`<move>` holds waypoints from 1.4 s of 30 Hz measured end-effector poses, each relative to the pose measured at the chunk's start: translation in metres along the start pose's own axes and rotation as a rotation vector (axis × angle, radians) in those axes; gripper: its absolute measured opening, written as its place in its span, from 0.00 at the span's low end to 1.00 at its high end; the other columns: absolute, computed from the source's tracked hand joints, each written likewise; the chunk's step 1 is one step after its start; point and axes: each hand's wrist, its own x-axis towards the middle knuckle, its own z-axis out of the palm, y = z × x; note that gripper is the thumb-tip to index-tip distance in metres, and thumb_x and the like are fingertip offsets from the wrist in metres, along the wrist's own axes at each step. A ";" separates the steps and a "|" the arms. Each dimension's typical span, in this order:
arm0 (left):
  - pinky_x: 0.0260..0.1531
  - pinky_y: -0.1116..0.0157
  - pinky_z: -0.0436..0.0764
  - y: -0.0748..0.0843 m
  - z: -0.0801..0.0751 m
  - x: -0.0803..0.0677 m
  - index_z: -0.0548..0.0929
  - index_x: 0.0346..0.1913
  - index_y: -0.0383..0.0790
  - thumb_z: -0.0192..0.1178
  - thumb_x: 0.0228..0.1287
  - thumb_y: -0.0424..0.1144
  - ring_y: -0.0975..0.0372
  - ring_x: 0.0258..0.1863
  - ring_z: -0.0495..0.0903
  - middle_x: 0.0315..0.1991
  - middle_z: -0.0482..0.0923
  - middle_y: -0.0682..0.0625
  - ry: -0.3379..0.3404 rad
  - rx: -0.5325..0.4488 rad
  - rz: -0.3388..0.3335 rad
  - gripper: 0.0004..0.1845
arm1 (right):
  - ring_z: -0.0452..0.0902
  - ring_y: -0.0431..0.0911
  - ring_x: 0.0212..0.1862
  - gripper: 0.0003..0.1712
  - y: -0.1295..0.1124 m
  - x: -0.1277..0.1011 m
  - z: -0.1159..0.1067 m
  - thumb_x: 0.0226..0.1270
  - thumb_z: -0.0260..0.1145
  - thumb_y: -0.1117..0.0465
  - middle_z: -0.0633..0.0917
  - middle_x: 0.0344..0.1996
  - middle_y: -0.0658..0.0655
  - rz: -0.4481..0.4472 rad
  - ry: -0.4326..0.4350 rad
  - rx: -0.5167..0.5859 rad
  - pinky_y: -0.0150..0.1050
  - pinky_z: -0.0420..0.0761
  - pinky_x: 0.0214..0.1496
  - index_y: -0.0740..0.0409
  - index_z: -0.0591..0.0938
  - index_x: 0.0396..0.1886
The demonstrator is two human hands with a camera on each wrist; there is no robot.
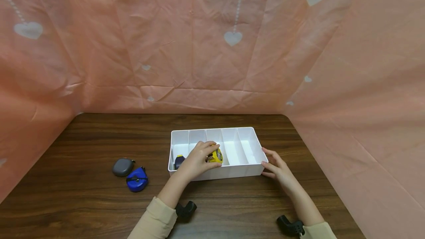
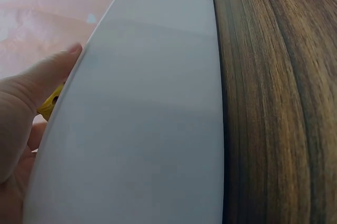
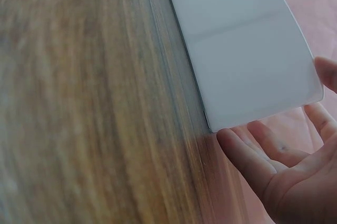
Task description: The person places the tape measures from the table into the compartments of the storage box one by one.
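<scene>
A white box (image 1: 229, 172) with several compartments in a row stands on the table. My left hand (image 1: 196, 159) reaches over its near wall and grips a yellow tape measure (image 1: 217, 156) between thumb and fingers, around the middle compartments. In the left wrist view the box's outer wall hides most of that tape measure (image 2: 49, 104). Inside the leftmost compartment sits a dark blue and yellow tape measure (image 1: 179, 160), partly covered by my left hand. My right hand (image 1: 279, 169) touches the box's right end with spread fingertips, which the right wrist view shows against the end (image 3: 258, 124).
Left of the box, a grey tape measure (image 1: 123, 167) and a blue tape measure (image 1: 137, 180) with a black strap lie side by side on the brown wooden table (image 1: 83, 194). A pink curtain (image 1: 186, 54) with white hearts surrounds the table's back and sides.
</scene>
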 end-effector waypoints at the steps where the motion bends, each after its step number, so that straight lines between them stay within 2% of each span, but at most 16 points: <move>1: 0.45 0.59 0.76 0.000 0.000 0.000 0.78 0.60 0.37 0.71 0.54 0.49 0.57 0.48 0.71 0.58 0.74 0.47 -0.002 0.005 0.001 0.32 | 0.70 0.55 0.57 0.33 0.000 0.000 0.000 0.71 0.59 0.59 0.66 0.61 0.71 -0.001 0.000 0.001 0.50 0.77 0.51 0.59 0.59 0.72; 8: 0.48 0.56 0.73 0.001 0.000 0.000 0.78 0.61 0.38 0.68 0.55 0.53 0.56 0.49 0.71 0.59 0.74 0.45 -0.007 0.108 0.047 0.33 | 0.68 0.57 0.59 0.33 0.001 0.000 0.000 0.71 0.59 0.59 0.65 0.63 0.71 0.001 -0.002 0.001 0.51 0.77 0.51 0.59 0.59 0.72; 15: 0.50 0.55 0.71 0.001 0.002 -0.001 0.77 0.63 0.44 0.62 0.60 0.57 0.55 0.50 0.71 0.60 0.74 0.47 -0.037 0.211 0.059 0.31 | 0.69 0.56 0.58 0.33 0.001 0.001 0.000 0.71 0.59 0.59 0.66 0.62 0.70 0.000 0.000 -0.001 0.51 0.77 0.51 0.58 0.59 0.72; 21: 0.45 0.57 0.70 0.000 0.005 -0.001 0.86 0.51 0.49 0.57 0.65 0.56 0.57 0.50 0.70 0.54 0.79 0.52 -0.057 0.289 0.090 0.20 | 0.69 0.57 0.58 0.33 0.001 0.000 0.000 0.71 0.59 0.59 0.66 0.62 0.71 -0.001 0.001 -0.002 0.51 0.77 0.51 0.58 0.59 0.72; 26: 0.46 0.57 0.70 0.001 0.005 -0.002 0.88 0.45 0.52 0.57 0.66 0.56 0.58 0.51 0.70 0.53 0.80 0.54 -0.049 0.294 0.089 0.17 | 0.70 0.56 0.57 0.33 0.000 0.000 0.000 0.71 0.59 0.59 0.66 0.61 0.71 0.001 0.002 0.000 0.51 0.77 0.51 0.58 0.60 0.72; 33: 0.49 0.55 0.69 0.003 0.002 -0.004 0.87 0.48 0.50 0.60 0.65 0.53 0.57 0.53 0.70 0.55 0.78 0.52 -0.046 0.252 0.080 0.16 | 0.68 0.58 0.58 0.33 0.002 0.000 0.000 0.71 0.59 0.59 0.66 0.62 0.71 0.000 -0.002 -0.002 0.51 0.77 0.51 0.58 0.59 0.72; 42: 0.50 0.54 0.70 0.007 -0.007 -0.008 0.86 0.49 0.48 0.62 0.64 0.52 0.56 0.54 0.71 0.56 0.78 0.50 -0.095 0.231 0.108 0.16 | 0.71 0.52 0.54 0.33 0.002 0.000 0.000 0.70 0.60 0.60 0.67 0.59 0.70 0.001 0.012 0.011 0.49 0.78 0.50 0.59 0.60 0.71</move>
